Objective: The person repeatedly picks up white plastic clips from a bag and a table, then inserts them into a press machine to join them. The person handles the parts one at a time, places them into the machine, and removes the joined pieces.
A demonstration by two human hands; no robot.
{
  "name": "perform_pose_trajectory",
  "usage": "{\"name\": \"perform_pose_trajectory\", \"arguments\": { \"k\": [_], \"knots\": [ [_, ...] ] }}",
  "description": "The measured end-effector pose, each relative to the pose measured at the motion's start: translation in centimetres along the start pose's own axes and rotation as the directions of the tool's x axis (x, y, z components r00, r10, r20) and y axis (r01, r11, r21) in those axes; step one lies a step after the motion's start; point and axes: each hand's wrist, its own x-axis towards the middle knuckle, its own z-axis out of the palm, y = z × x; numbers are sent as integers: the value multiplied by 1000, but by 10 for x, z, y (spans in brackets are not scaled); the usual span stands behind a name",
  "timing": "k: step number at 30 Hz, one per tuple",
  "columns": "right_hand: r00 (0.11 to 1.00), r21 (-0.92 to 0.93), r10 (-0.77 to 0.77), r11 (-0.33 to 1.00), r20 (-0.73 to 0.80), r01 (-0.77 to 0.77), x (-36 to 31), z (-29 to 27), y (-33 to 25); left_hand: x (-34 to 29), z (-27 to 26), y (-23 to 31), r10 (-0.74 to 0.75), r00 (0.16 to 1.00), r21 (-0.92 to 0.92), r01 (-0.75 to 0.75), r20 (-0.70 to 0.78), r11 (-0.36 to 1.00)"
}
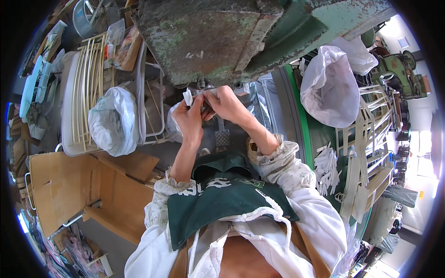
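Observation:
Both my hands are raised close together below the worn green machine (208,39). Between the thumb and fingers of my left hand (189,121) is a small white strip (187,97), its end sticking up past the fingertips. My right hand (229,106) is closed in a pinch right beside it, fingertips nearly meeting the left ones. Whatever the right fingers hold, if anything, is hidden by the hand. The machine's underside sits just beyond my knuckles, and its working part cannot be made out.
A metal foot pedal (222,137) lies below my hands. To the left are a white bag (113,121), pale rods (88,92) and an open cardboard box (65,185). On the right, a green-edged bench bears a white sack (330,88), loose white strips (327,169) and bundled strips (364,180).

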Motion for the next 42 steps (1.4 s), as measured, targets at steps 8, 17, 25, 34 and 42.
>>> {"name": "perform_pose_trajectory", "arguments": {
  "k": [8,17,25,34,42],
  "knots": [
    [893,-410,-374,877,-251,252,37,-64,85,6,-21,-3,-305,952,-44,307,33,951],
    [750,-702,-660,517,38,490,112,-22,164,-11,-58,15,-373,853,-118,440,365,890],
    [821,-752,-569,520,50,406,124,-15,184,-19,-79,41,-417,818,21,446,397,895],
    [904,-756,-391,536,173,376,142,-29,186,-15,-87,28,-326,863,129,300,386,945],
    [803,-750,-596,533,-4,392,110,-24,162,-15,-94,25,-334,878,151,300,342,942]
  ]
}}
